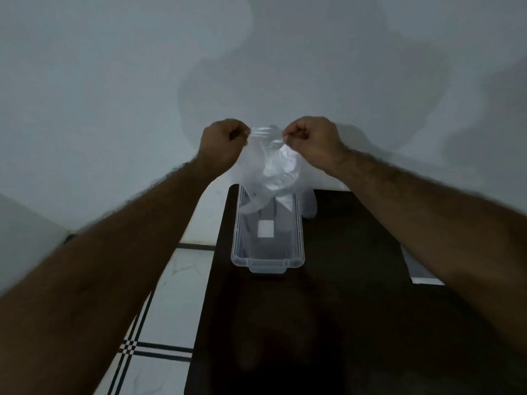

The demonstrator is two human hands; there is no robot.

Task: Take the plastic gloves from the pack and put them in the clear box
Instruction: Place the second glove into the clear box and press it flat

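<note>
From the head camera, the left hand (222, 139) and right hand (310, 138) each pinch a top edge of a plastic glove (269, 166), holding it up above the far end of the clear box (267, 259); the box sits open on a dark table (342, 309). The glove's lower part hangs over the box's far end; whether it touches the box is unclear.

Both bare forearms extend forward from the lower corners of the view and converge toward centre. Left hand (224, 141) raised, fingers curled into a loose fist, thumb and fingertips pinched together at its inner side. Right hand (312, 138) at the same height, likewise curled and pinched, knuckles up. Hands near each other, not touching. Wrists slightly flexed; forearm edges motion-blurred.
</note>
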